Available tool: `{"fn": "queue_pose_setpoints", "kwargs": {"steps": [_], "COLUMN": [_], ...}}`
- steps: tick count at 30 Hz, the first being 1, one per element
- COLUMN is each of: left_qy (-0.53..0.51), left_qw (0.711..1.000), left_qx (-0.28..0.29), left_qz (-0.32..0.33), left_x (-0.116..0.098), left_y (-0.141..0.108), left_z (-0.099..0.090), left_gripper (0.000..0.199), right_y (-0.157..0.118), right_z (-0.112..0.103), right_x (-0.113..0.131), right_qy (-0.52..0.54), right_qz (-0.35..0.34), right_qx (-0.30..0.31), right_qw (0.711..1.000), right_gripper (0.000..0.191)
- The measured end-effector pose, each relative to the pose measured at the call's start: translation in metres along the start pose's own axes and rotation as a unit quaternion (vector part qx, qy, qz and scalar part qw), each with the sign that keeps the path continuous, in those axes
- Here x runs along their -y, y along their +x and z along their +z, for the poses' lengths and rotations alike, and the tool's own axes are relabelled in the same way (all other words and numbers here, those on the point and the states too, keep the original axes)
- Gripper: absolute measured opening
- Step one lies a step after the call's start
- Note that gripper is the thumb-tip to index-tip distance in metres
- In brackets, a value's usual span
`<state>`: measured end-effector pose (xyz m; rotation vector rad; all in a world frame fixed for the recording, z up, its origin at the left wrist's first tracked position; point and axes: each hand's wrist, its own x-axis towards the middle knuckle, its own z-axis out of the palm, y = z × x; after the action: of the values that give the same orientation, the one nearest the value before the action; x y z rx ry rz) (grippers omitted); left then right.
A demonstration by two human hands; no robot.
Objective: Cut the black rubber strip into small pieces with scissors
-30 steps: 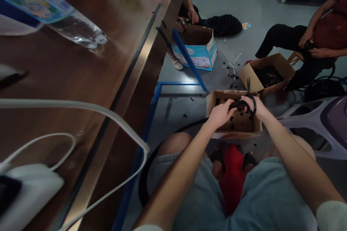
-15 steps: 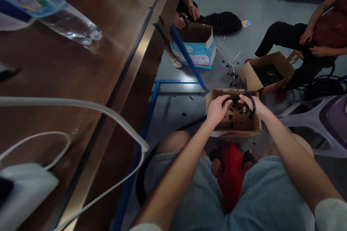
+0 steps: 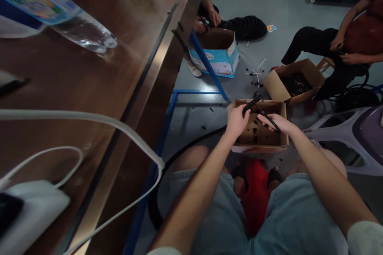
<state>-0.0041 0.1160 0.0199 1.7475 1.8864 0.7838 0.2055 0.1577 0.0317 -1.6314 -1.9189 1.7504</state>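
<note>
My left hand [image 3: 237, 120] is closed round a long black rubber strip [image 3: 199, 138], whose free end sticks out past the fingers. The strip runs back over my left thigh and curves down beside the table. In my right hand [image 3: 277, 122] is a pair of black-handled scissors [image 3: 274, 124], its blades pointing left toward the strip by my left fingers. I cannot tell whether the blades touch the strip. Both hands are above an open cardboard box [image 3: 265, 147] with small black pieces scattered on its bottom.
At left stands a brown table [image 3: 98, 75] bearing a water bottle [image 3: 80, 32] and white cables. Two people sit nearby, with a blue-and-white box [image 3: 218, 61] and a cardboard box [image 3: 273, 83] of black pieces. A purple-grey plastic stool [image 3: 344, 131] is at right.
My right hand has turned the scissors from pointing up and away to pointing left at the strip. The strip's end in my left hand now tilts upward.
</note>
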Motion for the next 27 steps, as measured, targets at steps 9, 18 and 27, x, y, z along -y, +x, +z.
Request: {"fn": "queue_pose_setpoints", "kwargs": {"steps": [9,18,27], "left_qy": [0.028,0.153,0.129], "left_qw": [0.997,0.979,0.982], "left_qx": [0.05,0.033,0.031], "left_qz": [0.05,0.128,0.132], "left_x": [0.008,-0.011,-0.005], "left_y": [0.003,-0.001,0.0], "left_z": [0.003,-0.013,-0.019], "left_gripper": [0.032,0.035,0.031], "right_y": [0.002,-0.005,0.0], "right_z": [0.002,0.009,0.008], "right_x": [-0.004,0.015,0.004], "right_qy": [0.001,0.117,0.075], "right_qz": [0.01,0.074,0.079], "right_qx": [-0.005,0.023,0.007], "right_qw": [1.0,0.99,0.994], "right_gripper": [0.075,0.07,0.052]}}
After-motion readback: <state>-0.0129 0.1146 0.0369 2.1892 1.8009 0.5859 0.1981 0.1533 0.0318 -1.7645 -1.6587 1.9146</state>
